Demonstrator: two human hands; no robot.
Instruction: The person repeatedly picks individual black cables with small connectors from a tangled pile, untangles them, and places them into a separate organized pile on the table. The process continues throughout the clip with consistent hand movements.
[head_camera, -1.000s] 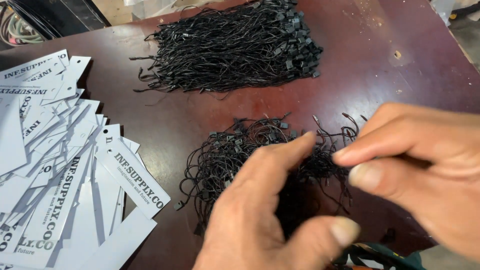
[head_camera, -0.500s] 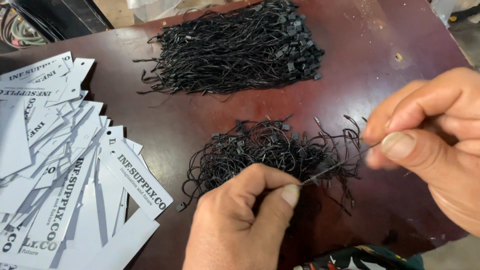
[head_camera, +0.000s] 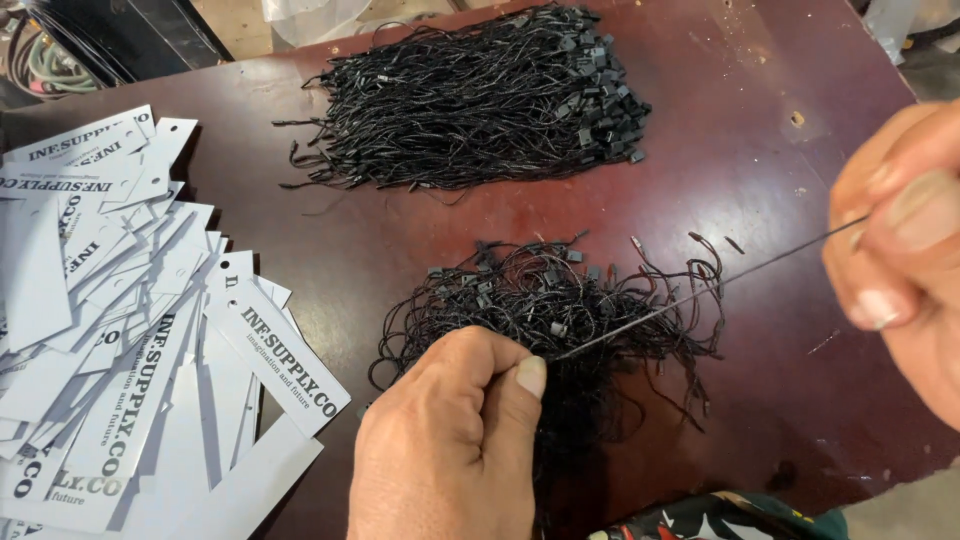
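The left hand (head_camera: 450, 440) and right hand (head_camera: 900, 250) each pinch one end of a black string (head_camera: 700, 290) in a closed grip, holding it taut above the loose pile of strings (head_camera: 540, 300) on the tabletop (head_camera: 760, 150), clear of the tangle.

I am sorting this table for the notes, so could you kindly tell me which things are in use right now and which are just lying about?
In use:
- left hand, pinching one end of the string
- right hand, pinching the other end
- black string, stretched between them
- near pile of strings, under it

Lying about:
- far pile of strings
- white paper tags
- dark red table
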